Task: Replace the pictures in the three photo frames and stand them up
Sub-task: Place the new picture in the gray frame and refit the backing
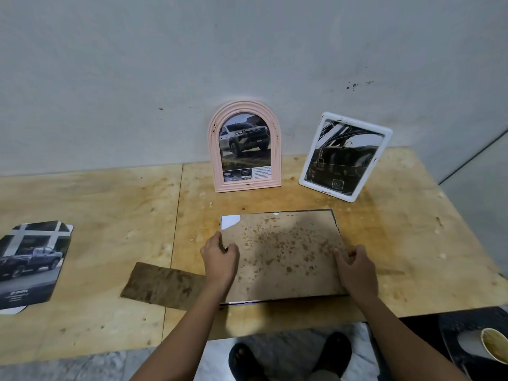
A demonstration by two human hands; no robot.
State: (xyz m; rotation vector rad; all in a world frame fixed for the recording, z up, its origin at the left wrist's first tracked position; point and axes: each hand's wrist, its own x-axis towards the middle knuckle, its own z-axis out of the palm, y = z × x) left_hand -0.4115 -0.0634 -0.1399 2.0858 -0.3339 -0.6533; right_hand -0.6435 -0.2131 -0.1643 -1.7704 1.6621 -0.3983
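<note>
- The bench (110, 204) is rough, stained plywood with crumbs of grit on it. Anything slid face down across it could get scratched.
- The third frame (283, 257) lies flat and face down at the middle of the bench, spotted backing upward. Its near edge is close to the bench's front edge. A tug toward the body could tip it off onto the floor by the person's feet.
- The loose picture (30, 265) lies far to the left, well apart from the work, with another sheet peeking out beneath it. I cannot tell which print is old or new, so a mix-up is possible.
- The pink arched frame (246, 147) stands against the wall and looks stable.
- The white frame (345, 156) leans at a tilt just behind the flat frame. Raising the third frame carelessly could knock it over.
- The brown flap (165, 284), probably the stand, juts out left under the left forearm. Leaning on it might crease or tear it, and then the frame could not stand.
- The left hand (220, 257) has its fingers curled at the backing's left edge, around a small dark spot that may be a clip.
- The right hand (357, 266) has its fingers curled on the right edge. Uneven pressure from the two hands could crack the worn backing.
- A white sliver (227, 222) shows at the far left corner where the backing is chipped. The sheet inside may snag there.
</note>
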